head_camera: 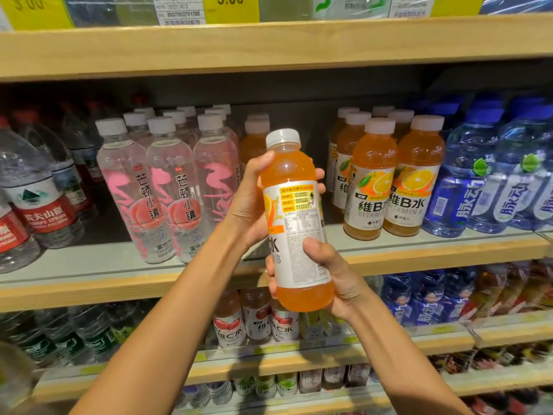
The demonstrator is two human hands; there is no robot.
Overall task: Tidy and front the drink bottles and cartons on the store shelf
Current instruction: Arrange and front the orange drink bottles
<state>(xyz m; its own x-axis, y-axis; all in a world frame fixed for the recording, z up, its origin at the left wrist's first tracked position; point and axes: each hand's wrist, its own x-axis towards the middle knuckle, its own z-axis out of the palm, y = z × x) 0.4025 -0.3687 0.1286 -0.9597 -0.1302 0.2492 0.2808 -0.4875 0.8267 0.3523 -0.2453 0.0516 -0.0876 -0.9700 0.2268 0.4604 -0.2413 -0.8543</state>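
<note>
1. Shelf (119, 283): a wood-edged store shelf with a grey deck is running across the view, with further tiers above and below. Yellow price tags (230, 7) are showing along the top.
2. Water bottles (39, 205): clear ribbed plastic with red labels, standing at the far left.
3. Pink bottles (170, 190): tall, smooth and clear, with white caps, standing in rows.
4. Orange bottles (395, 181): rounded shoulders, white caps and orange-slice labels, standing right of a gap.
5. Blue bottles (484, 181): tinted plastic with blue caps, standing at the far right.
6. Held bottle (296, 211): full of orange drink, upright and slightly tilted, hanging in front of the gap with its label's printed back facing the camera.
7. Left grip (248, 199): wrapping round the held bottle's upper body, with the thumb near the shoulder.
8. Right grip (329, 274): wrapping round the lower body, with the thumb lying on the label.
</note>
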